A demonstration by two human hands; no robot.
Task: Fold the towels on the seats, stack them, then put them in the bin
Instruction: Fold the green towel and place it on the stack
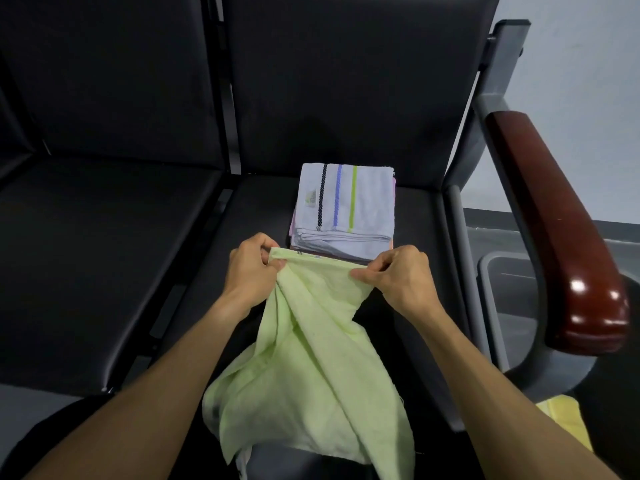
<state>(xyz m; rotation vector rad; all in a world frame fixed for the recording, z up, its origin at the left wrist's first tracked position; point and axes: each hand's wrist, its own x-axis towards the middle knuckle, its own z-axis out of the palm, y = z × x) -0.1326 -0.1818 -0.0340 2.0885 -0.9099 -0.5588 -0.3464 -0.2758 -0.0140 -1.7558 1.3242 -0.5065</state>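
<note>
Pale green terry towel held up at centre frame, lower edge cut off at the bottom of the frame. Left hand pinching top left corner between thumb and curled fingers; right hand pinching top edge, fingertips partly buried in cloth. Both hands closed on the same towel, cloth drooping in loose folds between forearms.

Stack of folded towels just above the hands on black padded seat; white striped towel on top, pink edges below, exact count hard to make out. Two seats visible. Grey plastic bin at right, mostly hidden behind glossy brown wooden armrest. Yellow cloth at lower right, partly hidden by right forearm.
</note>
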